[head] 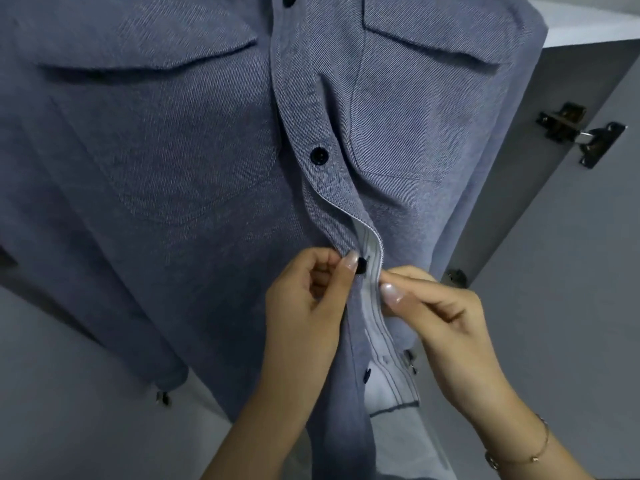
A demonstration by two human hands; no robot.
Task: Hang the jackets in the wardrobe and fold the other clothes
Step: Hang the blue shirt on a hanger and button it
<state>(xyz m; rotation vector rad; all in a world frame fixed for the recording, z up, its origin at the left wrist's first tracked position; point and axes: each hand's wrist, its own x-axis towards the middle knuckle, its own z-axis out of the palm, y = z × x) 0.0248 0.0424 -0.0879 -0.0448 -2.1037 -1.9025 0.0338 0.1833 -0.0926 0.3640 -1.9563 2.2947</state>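
A blue-grey twill jacket (166, 140) with two flapped chest pockets hangs in front of the person, filling most of the view from the left edge across to the open wardrobe door (571, 237) on the right, its long axis running top to bottom and leaning a little with the wide lens. Its button placket runs down the middle, straight above and between the two hands, with one dark button (319, 155) already fastened higher up. The left hand (304, 299) comes up from below, its fingers curled and its thumb and forefinger pinching the left front edge right at the next dark button (362, 265), which sits against the thumbnail. Just beside it, across the narrow gap where the pale inner facing (372, 251) shows, the right hand (446, 317) pinches the opposite front edge with the buttonhole strip, fingers curled around the cloth. The hands are close together but not touching, each clamped on its own side of the opening at the same height. The coming move seems to turn on that short sideways gap: button on the left, hole on the right, both equally near. A further button (367, 375) lower down looks unfastened, and a metal hinge (585, 136) shows on the door
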